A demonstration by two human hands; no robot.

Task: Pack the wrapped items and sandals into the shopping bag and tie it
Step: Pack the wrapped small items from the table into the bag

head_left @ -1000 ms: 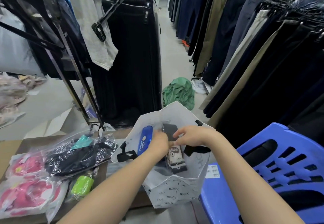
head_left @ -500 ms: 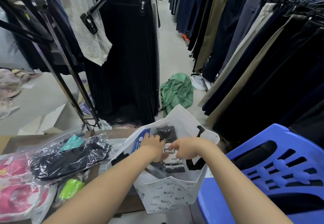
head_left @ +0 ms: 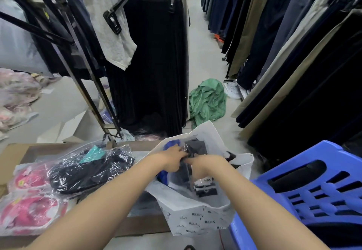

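Left hand (head_left: 172, 158): inside the shopping bag (head_left: 197, 216), fingers closed on a dark wrapped item (head_left: 194, 150)
Right hand (head_left: 203, 164): pinching the same item
Pink sandals (head_left: 29, 210): on the table, wrapped

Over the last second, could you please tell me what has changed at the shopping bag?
Both hands, left and right, have pushed deeper into the shopping bag, pressing the dark wrapped item further in; the patterned pack has sunk lower. The black and pink packs remain on the table.
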